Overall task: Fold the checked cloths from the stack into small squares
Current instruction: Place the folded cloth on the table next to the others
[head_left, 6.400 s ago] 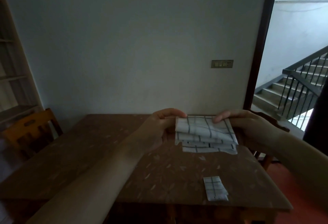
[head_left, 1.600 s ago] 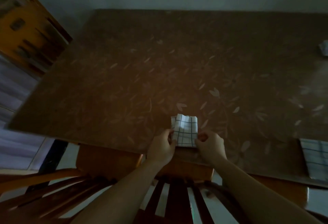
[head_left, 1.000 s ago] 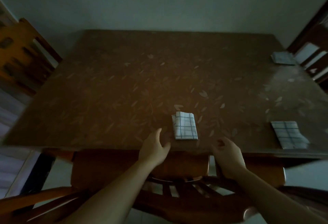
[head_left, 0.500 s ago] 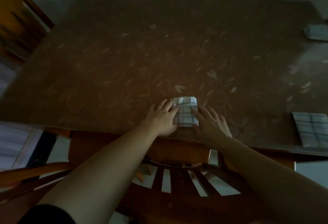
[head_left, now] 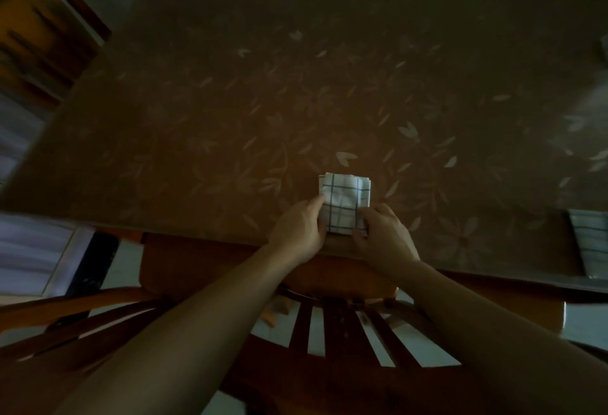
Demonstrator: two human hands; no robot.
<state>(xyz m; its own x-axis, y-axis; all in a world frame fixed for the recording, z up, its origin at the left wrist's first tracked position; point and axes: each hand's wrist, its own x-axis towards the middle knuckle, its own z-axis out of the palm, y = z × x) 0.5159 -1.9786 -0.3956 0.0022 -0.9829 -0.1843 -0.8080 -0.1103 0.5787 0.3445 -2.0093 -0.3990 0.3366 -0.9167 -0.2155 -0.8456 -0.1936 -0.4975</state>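
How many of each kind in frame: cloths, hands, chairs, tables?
Checked cloths: 2, a folded cloth by the near edge and a second cloth cut off at the right edge
Hands: 2, left hand, right hand
Chairs: 2, near chair, far-left chair
Tables: 1, table
Total: 7

A folded cloth (head_left: pixel 345 204) lies on the worktop (head_left: pixel 296 111) at its near edge, between both hands; another cloth (head_left: pixel 590 240) lies at the right edge.
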